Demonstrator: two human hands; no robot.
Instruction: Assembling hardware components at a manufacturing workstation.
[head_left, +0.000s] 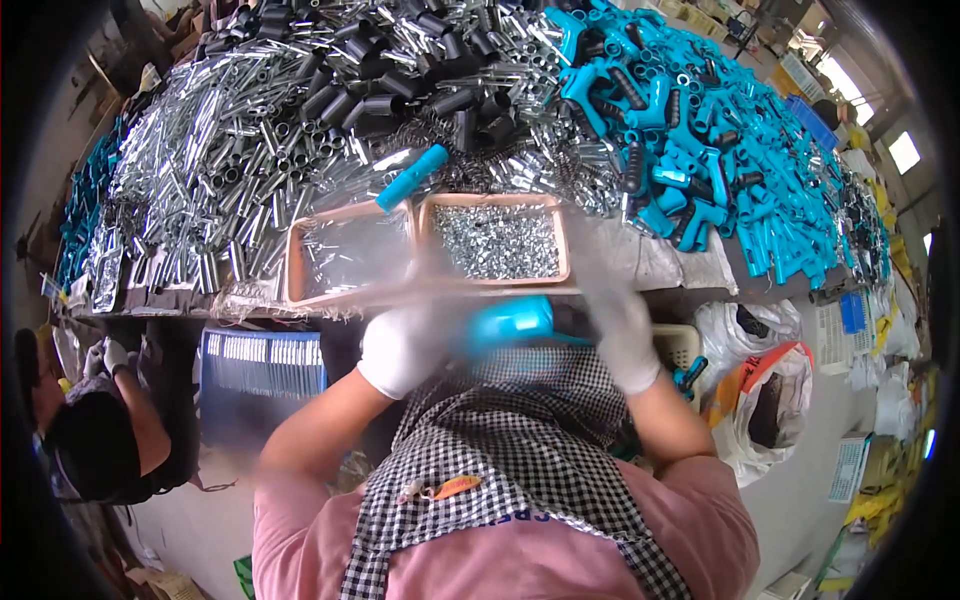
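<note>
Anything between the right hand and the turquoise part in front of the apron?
Nothing visible: the right hand is just right of the turquoise part, with no separate object seen blocking it. Motion blur hides the fingertips, so contact can't be told.

This is a factory-like workshop: beyond the left hand (398, 350), the cloth-covered bench (685, 258) carries a great heap of shiny metal tubes (210, 150) with black plastic sleeves (375, 105), and beyond the right hand (625, 338) rises a mound of teal pistol-grip housings (700, 160). Ahead of and between both hands, a shallow tray (563, 240) is filled with tiny metal pieces (495, 240). A gloved co-worker (100, 440) is well left of the left hand, and white sacks (742, 445) lie right of the right one.
</note>
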